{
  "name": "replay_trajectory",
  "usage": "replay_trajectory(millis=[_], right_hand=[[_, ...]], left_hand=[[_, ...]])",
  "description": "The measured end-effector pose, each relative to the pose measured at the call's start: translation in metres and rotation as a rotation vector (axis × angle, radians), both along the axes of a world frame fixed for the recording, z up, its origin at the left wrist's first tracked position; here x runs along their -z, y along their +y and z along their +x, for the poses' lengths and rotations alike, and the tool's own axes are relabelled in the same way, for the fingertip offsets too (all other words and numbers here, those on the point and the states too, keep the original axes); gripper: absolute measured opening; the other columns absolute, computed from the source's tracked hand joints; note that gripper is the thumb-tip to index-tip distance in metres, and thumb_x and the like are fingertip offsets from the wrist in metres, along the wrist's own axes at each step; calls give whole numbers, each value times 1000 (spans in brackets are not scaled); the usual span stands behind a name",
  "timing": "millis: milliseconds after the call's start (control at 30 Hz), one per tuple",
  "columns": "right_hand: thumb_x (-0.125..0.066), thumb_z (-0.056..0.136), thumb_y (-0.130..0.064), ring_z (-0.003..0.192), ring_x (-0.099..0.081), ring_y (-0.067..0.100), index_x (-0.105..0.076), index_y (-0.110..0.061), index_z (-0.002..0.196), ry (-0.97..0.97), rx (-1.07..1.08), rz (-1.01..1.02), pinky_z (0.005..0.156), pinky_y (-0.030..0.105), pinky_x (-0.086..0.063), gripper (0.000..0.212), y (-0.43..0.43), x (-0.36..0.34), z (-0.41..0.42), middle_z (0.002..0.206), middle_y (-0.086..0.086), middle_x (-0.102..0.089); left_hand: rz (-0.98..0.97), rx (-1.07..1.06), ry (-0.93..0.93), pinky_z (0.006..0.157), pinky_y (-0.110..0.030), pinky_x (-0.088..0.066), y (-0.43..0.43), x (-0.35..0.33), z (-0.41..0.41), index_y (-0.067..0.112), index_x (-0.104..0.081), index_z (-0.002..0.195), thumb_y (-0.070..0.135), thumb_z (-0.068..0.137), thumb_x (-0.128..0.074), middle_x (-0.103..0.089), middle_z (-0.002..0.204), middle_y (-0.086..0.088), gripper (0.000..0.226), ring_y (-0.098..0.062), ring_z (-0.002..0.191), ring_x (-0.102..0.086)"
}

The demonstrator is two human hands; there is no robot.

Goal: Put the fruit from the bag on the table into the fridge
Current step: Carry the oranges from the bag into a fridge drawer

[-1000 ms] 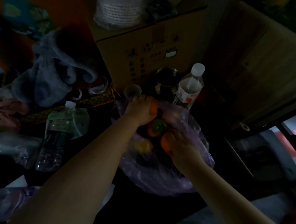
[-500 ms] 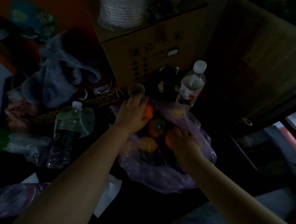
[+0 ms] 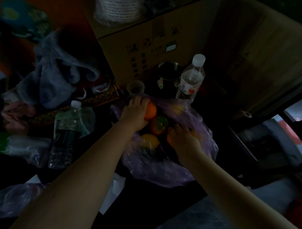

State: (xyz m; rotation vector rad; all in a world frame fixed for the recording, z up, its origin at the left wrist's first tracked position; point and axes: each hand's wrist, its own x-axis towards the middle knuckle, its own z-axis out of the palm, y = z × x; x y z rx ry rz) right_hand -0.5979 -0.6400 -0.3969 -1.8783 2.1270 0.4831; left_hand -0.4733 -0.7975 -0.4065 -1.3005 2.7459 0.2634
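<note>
A thin purple plastic bag [image 3: 165, 168] lies open on the dark table. Inside it my left hand [image 3: 135, 113] grips an orange [image 3: 151, 110] at the far side. My right hand [image 3: 182, 139] covers and grips a second orange [image 3: 170, 139] at the bag's right. Between the hands sits a red-orange persimmon with a green top [image 3: 159, 125]. A yellow lemon [image 3: 150, 141] lies in front of it. Another yellow fruit [image 3: 178, 109] shows dimly through the plastic at the back. No fridge is in view.
A cardboard box [image 3: 152, 39] stands behind the bag, with a small plastic cup [image 3: 135, 87], a metal mug [image 3: 169, 77] and a water bottle [image 3: 191, 80] before it. Another bottle [image 3: 65, 132], plastic bags and grey cloth [image 3: 49, 78] crowd the left. A wooden cabinet [image 3: 264, 59] stands right.
My left hand has closed more around the far orange. My right hand has moved over the second orange at the bag's right. The view has drifted slightly.
</note>
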Motion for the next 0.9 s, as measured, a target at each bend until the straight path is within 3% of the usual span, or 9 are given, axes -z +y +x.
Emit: replay_trajectory(millis=[167, 400, 533, 633, 900], right_hand=[[-71, 74, -15, 133, -28, 32, -19, -13, 144, -50, 33, -2, 104, 43, -35, 87, 1, -2, 0, 146, 10, -25], [-69, 77, -15, 138, -20, 30, -16, -15, 145, -94, 68, 1, 105, 41, -33, 86, 6, -10, 4, 149, 7, -20], [-65, 82, -18, 134, -28, 29, -27, -19, 139, -155, 71, -169, 93, 39, -42, 69, 18, -24, 9, 145, 4, -27], [-66, 83, -25, 132, -32, 30, -28, -21, 140, -234, 104, -344, 85, 41, -47, 69, 29, -47, 11, 145, 2, -30], [-71, 79, -32, 136, -28, 26, -27, -25, 144, -355, 203, -584, 95, 41, -43, 79, 69, -115, 23, 152, 0, -27]], left_hand=[[36, -25, 52, 90, -45, -40, 0, 3, 2, 13, -26, 141, 30, 85, -66, -37, 140, -15, 71, -37, 124, -40], [43, -37, 156, 98, -46, -38, 13, -8, 18, 11, -19, 146, 33, 85, -66, -30, 147, -16, 80, -36, 130, -36], [42, -29, 230, 104, -45, -36, 31, -33, 34, 13, -20, 147, 38, 83, -68, -31, 147, -14, 84, -33, 132, -34], [34, -13, 285, 104, -44, -34, 51, -60, 45, 14, -21, 148, 37, 84, -68, -29, 147, -12, 83, -32, 133, -32], [151, -24, 475, 103, -45, -39, 124, -124, 75, 20, -17, 148, 39, 84, -68, -17, 149, 0, 84, -27, 135, -30]])
